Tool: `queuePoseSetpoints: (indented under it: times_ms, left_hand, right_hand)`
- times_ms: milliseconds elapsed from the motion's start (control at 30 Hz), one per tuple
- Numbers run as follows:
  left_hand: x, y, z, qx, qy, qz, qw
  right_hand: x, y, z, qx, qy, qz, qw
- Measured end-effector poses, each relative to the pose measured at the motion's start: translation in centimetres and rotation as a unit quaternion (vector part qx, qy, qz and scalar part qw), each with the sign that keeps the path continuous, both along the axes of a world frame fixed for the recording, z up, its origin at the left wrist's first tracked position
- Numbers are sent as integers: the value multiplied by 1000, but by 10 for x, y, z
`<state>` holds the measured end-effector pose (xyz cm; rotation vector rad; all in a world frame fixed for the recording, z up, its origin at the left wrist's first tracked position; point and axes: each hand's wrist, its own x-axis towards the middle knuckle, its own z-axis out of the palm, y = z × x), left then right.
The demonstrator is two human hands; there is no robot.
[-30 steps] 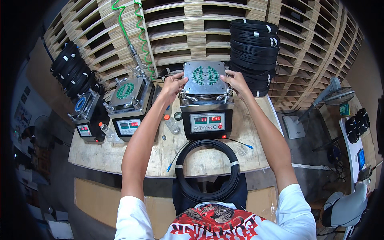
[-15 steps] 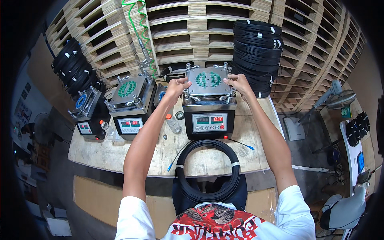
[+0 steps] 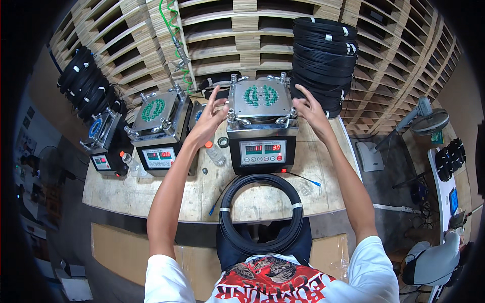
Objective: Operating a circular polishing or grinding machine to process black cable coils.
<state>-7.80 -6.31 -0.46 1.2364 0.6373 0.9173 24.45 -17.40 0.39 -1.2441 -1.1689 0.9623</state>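
Observation:
A grey box-shaped machine with a metal top plate, green pads and a red-digit front panel stands in the middle of the wooden bench. My left hand hovers at its left side with fingers spread, next to the left corner posts. My right hand is at its right side, fingers apart, close to the right corner post. Neither hand holds anything. A black cable coil with white ties lies on the bench edge and on my lap, in front of the machine.
Two similar machines stand to the left. Small bottles sit between them. A tall stack of black coils rises behind right, more coils far left. Wooden pallets form the back wall. A fan stands right.
Both hands have lifted off the machine's top corners and opened, now hovering at its sides. The view has shifted slightly lower.

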Motion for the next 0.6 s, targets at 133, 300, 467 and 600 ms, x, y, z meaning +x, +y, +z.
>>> queuePoseSetpoints:
  times_ms: [133,300,467,600]
  left_hand:
    - [8,-18,10,198,158,-46,966]
    - [22,-16,4,249,207,27,946]
    - [23,-10,-4,269,206,40,940]
    - [18,14,2,156,110,53,980]
  right_hand:
    - [-2,-18,-2,51,-86,48,994]
    - [-7,-10,-8,109,-169,4,980]
    - [-9,-10,-10,110,-153,4,982]
    - [3,9,-10,113,-75,-16,991]
